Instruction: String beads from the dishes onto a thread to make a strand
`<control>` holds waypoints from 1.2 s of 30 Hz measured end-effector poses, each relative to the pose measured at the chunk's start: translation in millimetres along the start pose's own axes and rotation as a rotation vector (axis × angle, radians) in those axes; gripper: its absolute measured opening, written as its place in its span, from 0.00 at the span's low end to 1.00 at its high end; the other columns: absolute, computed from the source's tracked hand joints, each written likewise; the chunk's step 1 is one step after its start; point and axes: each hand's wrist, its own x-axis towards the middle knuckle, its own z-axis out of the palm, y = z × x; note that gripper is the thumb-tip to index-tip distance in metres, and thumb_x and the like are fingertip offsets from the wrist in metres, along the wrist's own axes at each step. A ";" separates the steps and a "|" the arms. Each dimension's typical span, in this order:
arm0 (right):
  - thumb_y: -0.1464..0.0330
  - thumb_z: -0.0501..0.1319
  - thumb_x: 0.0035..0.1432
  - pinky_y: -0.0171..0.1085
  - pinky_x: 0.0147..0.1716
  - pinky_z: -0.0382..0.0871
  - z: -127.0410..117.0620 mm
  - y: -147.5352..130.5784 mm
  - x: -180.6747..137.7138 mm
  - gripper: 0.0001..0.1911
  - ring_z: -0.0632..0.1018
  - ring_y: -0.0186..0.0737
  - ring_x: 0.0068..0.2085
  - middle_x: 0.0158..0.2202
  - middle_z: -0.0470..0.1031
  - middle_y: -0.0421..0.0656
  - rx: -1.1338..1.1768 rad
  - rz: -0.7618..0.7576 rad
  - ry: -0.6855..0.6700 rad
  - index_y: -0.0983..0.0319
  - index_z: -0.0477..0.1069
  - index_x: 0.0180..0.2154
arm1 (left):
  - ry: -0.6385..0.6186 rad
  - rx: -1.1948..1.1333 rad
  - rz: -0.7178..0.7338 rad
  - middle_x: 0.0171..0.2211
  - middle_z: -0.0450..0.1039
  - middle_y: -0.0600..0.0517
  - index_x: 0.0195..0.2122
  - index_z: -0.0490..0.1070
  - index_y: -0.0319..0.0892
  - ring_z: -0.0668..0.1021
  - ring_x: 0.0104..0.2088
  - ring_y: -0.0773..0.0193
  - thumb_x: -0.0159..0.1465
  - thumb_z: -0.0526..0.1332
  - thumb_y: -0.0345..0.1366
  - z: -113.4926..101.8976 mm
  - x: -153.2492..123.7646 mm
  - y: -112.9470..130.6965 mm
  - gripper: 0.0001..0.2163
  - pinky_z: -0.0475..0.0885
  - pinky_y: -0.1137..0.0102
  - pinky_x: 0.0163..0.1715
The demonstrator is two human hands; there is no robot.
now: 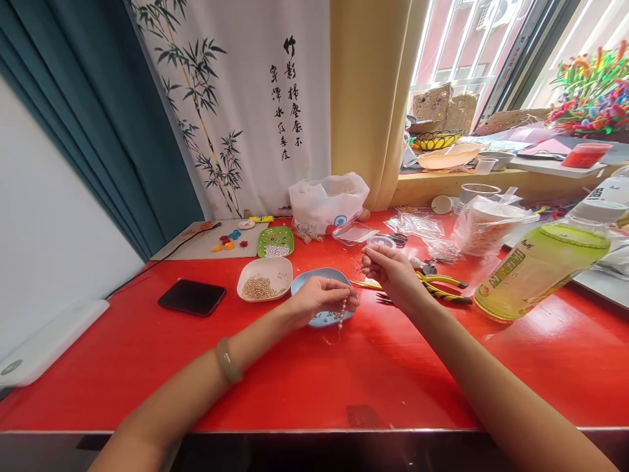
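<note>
My left hand hovers over a blue dish on the red table, its fingers pinched on a short strand of pale beads that hangs down from them. My right hand is raised just to the right, its fingers pinched together near the strand's upper end; whatever thin thing they grip is too fine to make out. A green bangle sits on my left wrist.
A white dish of gold beads and a green tray of silver beads lie left of the blue dish. A black phone sits further left. Yellow-handled pliers, a white plastic bag and a large green bottle stand to the right.
</note>
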 end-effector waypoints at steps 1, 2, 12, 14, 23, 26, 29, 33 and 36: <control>0.66 0.64 0.43 0.23 0.20 0.64 -0.9 1.1 1.2 0.08 0.70 0.23 0.20 0.20 0.67 0.35 0.003 0.014 0.026 0.63 0.67 0.26 | 0.000 -0.011 -0.015 0.30 0.75 0.45 0.31 0.72 0.35 0.75 0.28 0.66 0.45 0.65 0.40 -0.7 0.5 -0.2 0.15 0.67 0.70 0.33; 0.67 0.64 0.43 0.23 0.20 0.64 -1.6 2.1 2.1 0.08 0.70 0.24 0.20 0.20 0.67 0.35 0.003 0.026 0.050 0.63 0.67 0.26 | -0.002 -0.015 -0.025 0.31 0.75 0.45 0.32 0.72 0.35 0.75 0.28 0.67 0.45 0.66 0.39 -1.1 0.8 -0.4 0.15 0.67 0.70 0.32; 0.66 0.62 0.43 0.27 0.20 0.66 -10.2 3.3 7.8 0.08 0.70 0.27 0.20 0.20 0.65 0.35 -0.032 -0.031 0.210 0.62 0.66 0.26 | 0.016 -0.034 -0.026 0.34 0.74 0.42 0.35 0.73 0.35 0.74 0.27 0.68 0.42 0.68 0.35 -0.9 0.1 -2.6 0.18 0.66 0.70 0.31; 0.66 0.62 0.43 0.27 0.19 0.67 -12.1 2.1 9.3 0.08 0.70 0.27 0.20 0.20 0.64 0.36 -0.026 -0.050 0.247 0.62 0.66 0.25 | 0.023 -0.043 -0.023 0.33 0.74 0.42 0.35 0.73 0.34 0.74 0.26 0.69 0.41 0.68 0.34 -0.7 0.1 -2.6 0.18 0.66 0.70 0.32; 0.69 0.64 0.41 0.24 0.21 0.68 -21.0 -2.2 13.8 0.07 0.70 0.25 0.21 0.20 0.65 0.35 0.074 -0.127 0.320 0.63 0.66 0.23 | -0.016 -0.055 -0.051 0.35 0.74 0.41 0.37 0.72 0.35 0.75 0.28 0.68 0.41 0.69 0.31 -4.5 1.0 -5.1 0.20 0.67 0.70 0.35; 0.70 0.64 0.42 0.23 0.22 0.69 -31.7 -7.2 18.5 0.07 0.70 0.24 0.20 0.19 0.64 0.34 0.133 -0.208 0.394 0.63 0.65 0.22 | -0.049 -0.040 -0.088 0.34 0.75 0.41 0.36 0.73 0.34 0.76 0.29 0.67 0.40 0.69 0.30 -4.2 0.4 -6.3 0.19 0.67 0.70 0.35; 0.70 0.64 0.42 0.21 0.20 0.68 -41.1 -11.4 22.5 0.08 0.69 0.23 0.19 0.18 0.64 0.34 0.157 -0.245 0.438 0.63 0.64 0.22 | -0.050 -0.031 -0.086 0.35 0.75 0.42 0.36 0.73 0.35 0.76 0.29 0.67 0.41 0.68 0.30 -2.9 -0.3 -5.7 0.18 0.68 0.71 0.35; 0.70 0.64 0.44 0.21 0.20 0.68 -43.9 -13.0 23.7 0.07 0.70 0.22 0.19 0.18 0.65 0.34 0.128 -0.234 0.449 0.63 0.65 0.22 | -0.075 0.002 -0.086 0.35 0.75 0.41 0.36 0.73 0.35 0.76 0.29 0.67 0.41 0.68 0.30 -3.8 -0.6 -6.8 0.18 0.68 0.71 0.34; 0.72 0.62 0.45 0.21 0.21 0.69 -45.9 -15.2 24.0 0.05 0.71 0.23 0.19 0.18 0.66 0.34 0.153 -0.251 0.482 0.63 0.66 0.23 | -0.131 0.056 -0.086 0.35 0.75 0.42 0.36 0.73 0.35 0.76 0.29 0.66 0.42 0.67 0.30 -6.5 -0.3 -9.5 0.17 0.68 0.72 0.33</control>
